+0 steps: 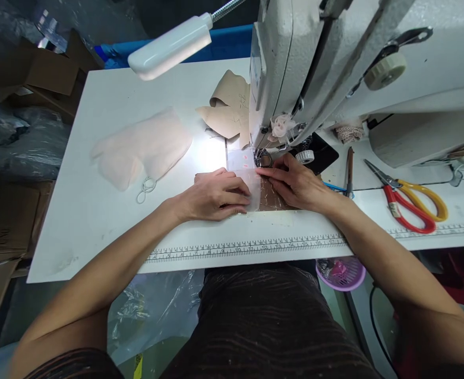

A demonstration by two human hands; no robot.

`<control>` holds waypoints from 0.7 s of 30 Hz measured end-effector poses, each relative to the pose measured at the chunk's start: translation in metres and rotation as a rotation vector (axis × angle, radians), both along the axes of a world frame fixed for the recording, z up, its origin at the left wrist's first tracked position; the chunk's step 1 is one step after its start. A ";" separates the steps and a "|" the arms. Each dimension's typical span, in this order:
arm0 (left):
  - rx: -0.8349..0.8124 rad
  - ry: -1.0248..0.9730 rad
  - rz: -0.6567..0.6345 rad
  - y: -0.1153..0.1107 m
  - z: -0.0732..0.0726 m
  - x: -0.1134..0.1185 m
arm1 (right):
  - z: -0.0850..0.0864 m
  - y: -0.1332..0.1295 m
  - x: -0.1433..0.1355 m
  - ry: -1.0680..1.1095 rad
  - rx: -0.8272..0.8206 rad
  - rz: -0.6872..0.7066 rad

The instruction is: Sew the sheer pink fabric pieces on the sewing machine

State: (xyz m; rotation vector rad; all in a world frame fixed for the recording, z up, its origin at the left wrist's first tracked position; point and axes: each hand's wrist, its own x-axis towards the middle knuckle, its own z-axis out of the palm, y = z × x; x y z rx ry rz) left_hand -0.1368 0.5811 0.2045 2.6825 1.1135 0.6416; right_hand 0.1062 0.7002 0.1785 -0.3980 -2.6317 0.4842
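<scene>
A pale sheer fabric piece (253, 196) lies under the sewing machine's presser foot (262, 157). My left hand (221, 196) rests palm down on its left part, fingers stretched out flat over the cloth. Just right of the foot, my right hand (297, 181) holds the fabric's right edge between thumb and forefinger, the forefinger pointing left near the needle. Both hands lie close to the needle area. Beneath the fabric and right hand is a brown surface (272, 196) with loose thread scraps. The fabric's part under my left palm is hidden.
Left on the white table (109, 231) lies a sheer pale-pink fabric pile (145, 142). Tan paper patterns (230, 108) sit behind the foot. Scissors (407, 200) with red and yellow handles lie right. A white lamp (171, 46) hangs above; a ruler strip (235, 248) runs along the front.
</scene>
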 end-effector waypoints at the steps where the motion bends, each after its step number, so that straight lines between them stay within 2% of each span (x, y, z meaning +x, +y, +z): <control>1: 0.012 -0.013 0.018 -0.001 -0.002 0.000 | 0.000 0.001 0.001 0.013 -0.017 0.012; 4: 0.044 -0.016 0.045 -0.002 -0.006 0.002 | 0.000 0.005 0.003 0.010 -0.031 0.030; 13: 0.188 -0.119 0.038 -0.005 -0.010 0.005 | 0.000 0.002 0.000 -0.077 0.074 0.013; 18: 0.111 -0.086 0.059 -0.006 -0.010 0.005 | 0.002 -0.002 -0.002 -0.101 0.094 -0.005; 21: 0.069 -0.058 0.077 -0.006 -0.010 0.005 | 0.003 -0.002 -0.001 -0.053 0.053 0.000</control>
